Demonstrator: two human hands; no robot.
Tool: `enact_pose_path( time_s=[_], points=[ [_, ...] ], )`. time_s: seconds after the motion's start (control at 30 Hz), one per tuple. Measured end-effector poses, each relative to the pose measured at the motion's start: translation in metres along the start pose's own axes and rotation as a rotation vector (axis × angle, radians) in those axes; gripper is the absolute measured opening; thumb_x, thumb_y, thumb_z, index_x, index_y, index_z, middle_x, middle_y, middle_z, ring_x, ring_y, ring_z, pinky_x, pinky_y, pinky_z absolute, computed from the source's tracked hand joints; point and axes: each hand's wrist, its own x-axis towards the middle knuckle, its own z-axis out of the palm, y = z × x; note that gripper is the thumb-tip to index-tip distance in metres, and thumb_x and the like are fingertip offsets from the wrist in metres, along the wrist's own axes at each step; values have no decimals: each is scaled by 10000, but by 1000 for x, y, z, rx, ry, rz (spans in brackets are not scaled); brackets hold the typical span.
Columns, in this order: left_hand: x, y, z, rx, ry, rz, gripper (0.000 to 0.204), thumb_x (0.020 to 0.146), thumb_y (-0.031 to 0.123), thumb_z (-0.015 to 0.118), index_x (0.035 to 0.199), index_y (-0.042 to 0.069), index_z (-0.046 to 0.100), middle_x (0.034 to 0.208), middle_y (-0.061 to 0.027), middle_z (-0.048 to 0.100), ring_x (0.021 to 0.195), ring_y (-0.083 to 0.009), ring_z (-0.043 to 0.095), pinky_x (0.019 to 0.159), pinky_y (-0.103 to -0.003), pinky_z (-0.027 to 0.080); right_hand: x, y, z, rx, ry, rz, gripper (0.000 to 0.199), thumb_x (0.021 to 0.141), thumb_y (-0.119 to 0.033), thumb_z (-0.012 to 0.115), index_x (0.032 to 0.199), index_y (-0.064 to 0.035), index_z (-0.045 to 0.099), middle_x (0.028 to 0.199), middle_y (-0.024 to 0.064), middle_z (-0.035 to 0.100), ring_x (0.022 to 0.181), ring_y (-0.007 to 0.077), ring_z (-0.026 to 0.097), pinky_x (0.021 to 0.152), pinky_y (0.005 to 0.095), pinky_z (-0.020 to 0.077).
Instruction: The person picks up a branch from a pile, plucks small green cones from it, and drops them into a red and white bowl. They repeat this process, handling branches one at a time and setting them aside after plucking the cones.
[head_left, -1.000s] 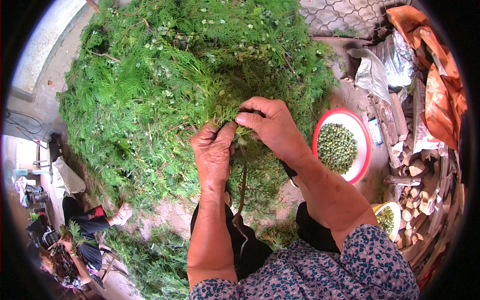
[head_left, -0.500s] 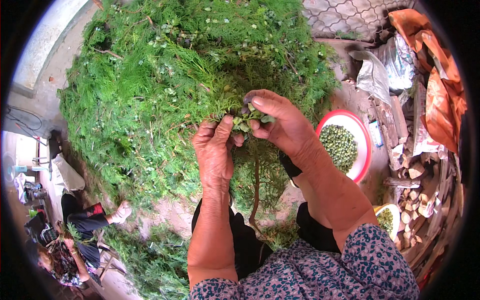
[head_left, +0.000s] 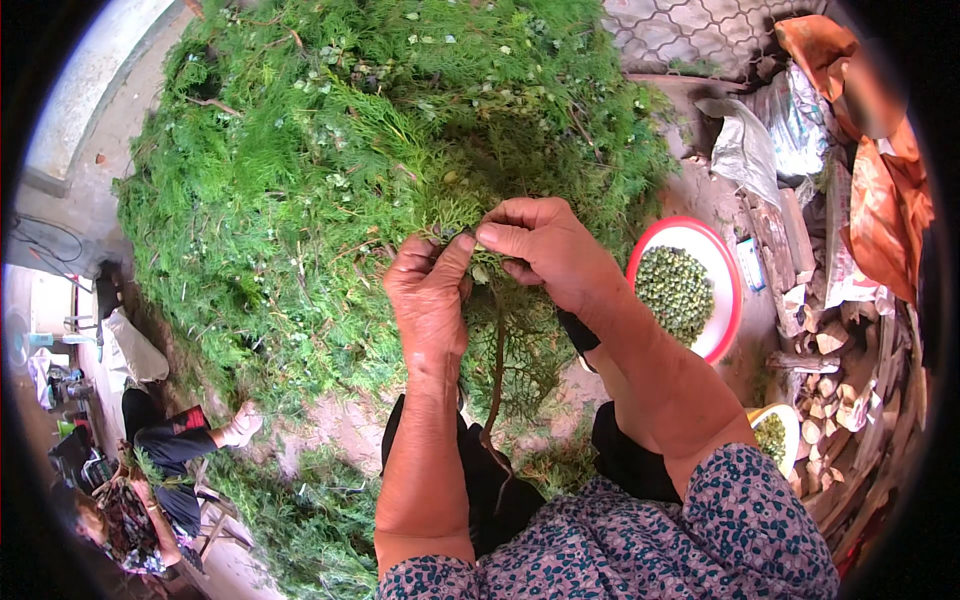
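Note:
Over a big heap of green cypress cuttings (head_left: 270, 220), my left hand (head_left: 430, 285) is closed on a leafy cypress branch (head_left: 497, 350). Its thin brown stem hangs down between my knees. Against the left thumb, my right hand (head_left: 545, 250) pinches with thumb and forefinger at the sprig. What lies between those fingertips is hidden or too small to tell. A pale green cone (head_left: 481, 273) shows just below the two hands.
Right of my arm stands a red-rimmed white basin (head_left: 724, 300) holding green cones (head_left: 675, 293). Nearer is a yellow-rimmed bowl (head_left: 791, 440) of green bits. Firewood (head_left: 825, 400), sacks (head_left: 745, 150) and an orange sheet (head_left: 880, 220) line the right. Another person (head_left: 150, 500) sits at left with a sprig.
My right hand has turned, its fingers closing into a tight pinch nearer the left thumb. Cones seen between the hands before are mostly out of sight. The branch's stem has swung left and down.

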Motion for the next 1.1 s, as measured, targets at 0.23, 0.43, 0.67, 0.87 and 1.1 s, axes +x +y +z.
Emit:
enact_pose_path(
  time_s=[0.23, 0.43, 0.67, 0.87, 1.1],
  points=[
    [3, -4, 0, -143, -14, -25, 215, 759, 23, 645, 647, 105, 480, 663, 33, 529, 511, -43, 418, 408, -191, 314, -3, 1, -22, 319, 34, 52, 188, 798, -168, 611, 903, -24, 551, 710, 11, 502, 557, 86, 462, 410, 206, 303],
    [6, -3, -2, -222, 66, -104, 195, 772, 18, 627, 706, 101, 463, 710, -14, 558, 530, -108, 488, 399, -223, 365, -15, 3, -93, 205, 427, 41, 185, 775, -114, 609, 923, -24, 544, 733, 40, 534, 557, 108, 482, 404, 204, 331],
    [7, 0, 5, -79, 256, -71, 204, 751, 38, 661, 700, 123, 484, 660, 16, 525, 519, -80, 462, 389, -197, 344, -58, 59, -266, -205, 957, 190, 139, 705, -89, 610, 839, -61, 588, 620, 30, 510, 517, 130, 488, 414, 268, 341],
    [16, -23, -5, -38, 120, 205, 269, 730, -5, 663, 621, 128, 457, 680, 57, 508, 631, -58, 431, 618, -225, 365, -79, 103, -373, -786, 1197, 460, 96, 716, -91, 540, 745, -70, 629, 597, 108, 544, 529, 198, 538, 430, 323, 395],
    [13, -14, -5, -73, 124, 70, 135, 741, 12, 654, 739, 84, 539, 746, 8, 585, 641, -84, 525, 573, -225, 412, -96, 118, -400, -1952, 749, 920, 189, 765, -115, 489, 810, -115, 673, 913, 114, 640, 770, 202, 638, 572, 295, 499]
  ],
)
